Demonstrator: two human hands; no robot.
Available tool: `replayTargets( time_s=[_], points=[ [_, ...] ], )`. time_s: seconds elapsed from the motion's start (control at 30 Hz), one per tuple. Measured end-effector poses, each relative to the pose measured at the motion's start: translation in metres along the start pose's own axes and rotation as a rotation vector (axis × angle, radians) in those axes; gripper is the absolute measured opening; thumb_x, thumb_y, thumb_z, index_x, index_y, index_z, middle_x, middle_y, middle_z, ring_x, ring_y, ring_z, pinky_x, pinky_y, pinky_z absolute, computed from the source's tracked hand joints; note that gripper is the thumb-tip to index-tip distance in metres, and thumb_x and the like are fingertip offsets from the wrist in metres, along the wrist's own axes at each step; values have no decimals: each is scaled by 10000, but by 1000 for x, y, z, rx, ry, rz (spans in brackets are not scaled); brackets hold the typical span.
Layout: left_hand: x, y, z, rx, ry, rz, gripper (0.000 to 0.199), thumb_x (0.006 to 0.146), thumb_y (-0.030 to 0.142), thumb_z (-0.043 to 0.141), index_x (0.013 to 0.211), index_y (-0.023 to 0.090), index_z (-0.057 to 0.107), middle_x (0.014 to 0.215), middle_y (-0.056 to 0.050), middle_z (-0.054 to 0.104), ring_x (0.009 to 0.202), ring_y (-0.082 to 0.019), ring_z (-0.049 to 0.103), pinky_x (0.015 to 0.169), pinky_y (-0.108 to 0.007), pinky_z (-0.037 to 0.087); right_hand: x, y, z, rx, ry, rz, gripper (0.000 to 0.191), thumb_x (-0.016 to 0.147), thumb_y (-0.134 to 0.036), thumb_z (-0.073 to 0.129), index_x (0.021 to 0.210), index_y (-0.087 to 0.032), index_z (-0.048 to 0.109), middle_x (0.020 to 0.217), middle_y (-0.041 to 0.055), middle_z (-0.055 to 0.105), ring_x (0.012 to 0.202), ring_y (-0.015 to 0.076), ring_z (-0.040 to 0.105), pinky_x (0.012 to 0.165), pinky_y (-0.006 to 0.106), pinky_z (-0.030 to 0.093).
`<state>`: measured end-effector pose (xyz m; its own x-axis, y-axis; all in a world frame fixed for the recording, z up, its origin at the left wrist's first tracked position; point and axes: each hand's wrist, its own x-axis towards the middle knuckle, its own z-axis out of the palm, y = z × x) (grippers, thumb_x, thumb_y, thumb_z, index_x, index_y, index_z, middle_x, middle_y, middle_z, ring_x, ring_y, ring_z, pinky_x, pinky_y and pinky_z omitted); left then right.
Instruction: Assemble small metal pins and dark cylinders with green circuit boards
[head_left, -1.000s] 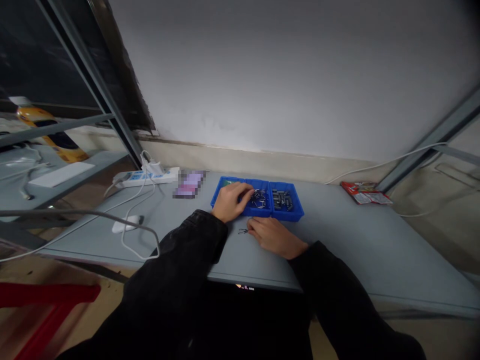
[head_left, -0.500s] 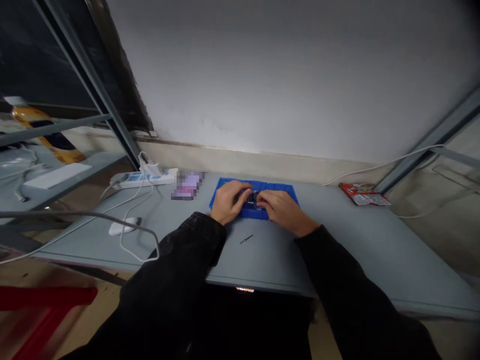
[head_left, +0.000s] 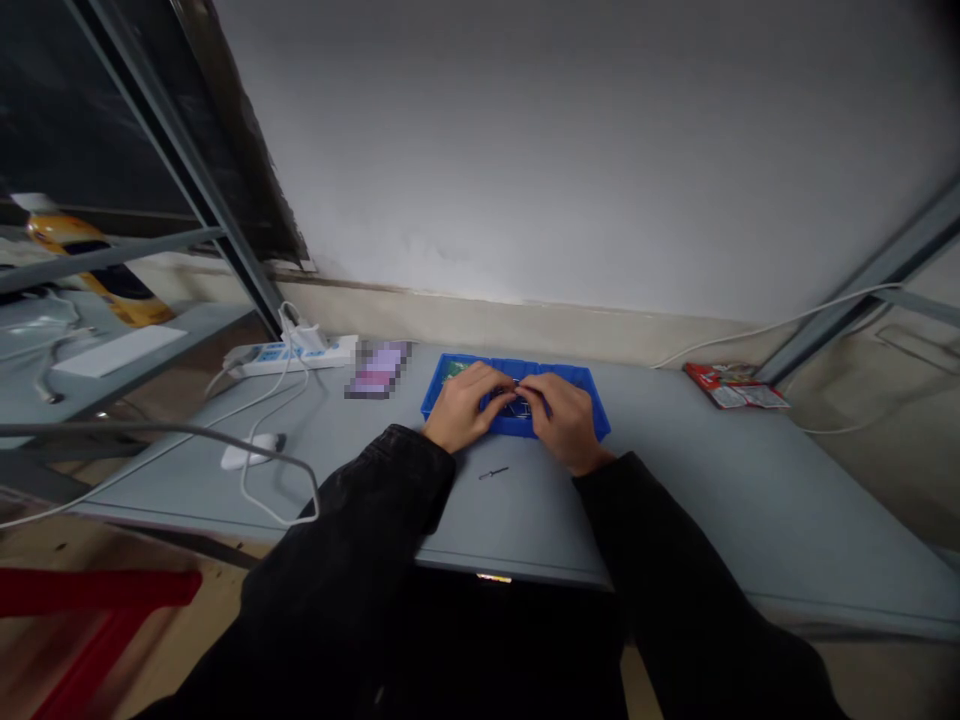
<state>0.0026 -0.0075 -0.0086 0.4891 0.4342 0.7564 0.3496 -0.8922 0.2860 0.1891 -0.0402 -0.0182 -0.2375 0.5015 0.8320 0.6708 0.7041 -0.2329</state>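
Observation:
A blue divided tray (head_left: 517, 427) stands on the grey table, with small dark and metallic pieces in its middle part and something green at its left. Over the tray's left half is my left hand (head_left: 466, 405), its fingers pinched together. My right hand (head_left: 561, 412) is over the right half, thumb and fingertips also closed. The fingertips of both hands meet above the middle part; whatever they hold is too small to make out. A thin screwdriver-like tool (head_left: 493, 473) lies on the table in front of the tray.
On the grey table (head_left: 750, 500), a white power strip (head_left: 330, 353), a blurred-out purple item (head_left: 380, 368) and a white adapter (head_left: 251, 452) with cables lie to the left. A red packet (head_left: 735, 386) is at the right. An orange bottle (head_left: 101, 262) stands on the left shelf.
My right hand has moved left and my left hand slightly right, so the fingertips now meet over the tray. More of the tray's right end shows.

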Motion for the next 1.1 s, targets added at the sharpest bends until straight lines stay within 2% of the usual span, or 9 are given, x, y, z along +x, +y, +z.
replayTargets(
  time_s=[0.17,0.27,0.4,0.53,0.77,0.93,1.1],
  points=[
    [-2,0,0,33,79,-24,122,957,259,579,972,166,658,897,-60,657,856,-185,587,807,-351,499,-2,-5,-2,53,-33,70,142,994,-280,522,1038,-194,627,899,56,680,846,179,638,801,320,513],
    [-2,1,0,7,103,-51,123,963,251,574,970,162,658,881,-53,662,805,-164,586,784,-334,503,0,-5,-3,54,-62,70,175,1004,-232,471,1053,-188,633,1001,81,671,958,201,623,879,352,500],
    [-1,2,0,-45,114,-43,97,953,220,593,965,152,662,919,-63,682,859,-163,614,814,-330,517,2,-2,-2,28,-92,59,197,1004,-218,468,1094,-183,640,1065,92,658,1036,224,599,943,391,479],
    [-2,1,1,-90,90,-44,99,953,209,600,953,155,683,935,-64,709,900,-163,651,853,-317,525,0,3,1,14,-97,43,188,1003,-220,485,1087,-189,650,1047,87,662,1006,228,601,920,399,477],
    [-4,-3,2,-47,112,-89,122,922,289,662,912,180,715,872,-29,733,805,-141,674,783,-270,532,-1,4,2,-3,-88,21,187,1011,-235,485,949,-199,658,936,61,676,906,217,609,839,385,465],
    [-5,-4,2,-24,75,-102,157,945,300,630,916,168,708,867,-33,723,799,-140,660,773,-274,519,-1,2,2,17,-71,21,174,1010,-220,476,995,-196,648,949,64,676,905,211,610,839,376,470],
    [-5,-5,2,-23,52,-91,149,960,284,607,955,169,702,912,-40,728,844,-148,667,802,-284,518,-2,1,3,49,-52,31,133,995,-210,500,962,-200,629,930,59,664,897,206,607,837,366,478]
  ],
)
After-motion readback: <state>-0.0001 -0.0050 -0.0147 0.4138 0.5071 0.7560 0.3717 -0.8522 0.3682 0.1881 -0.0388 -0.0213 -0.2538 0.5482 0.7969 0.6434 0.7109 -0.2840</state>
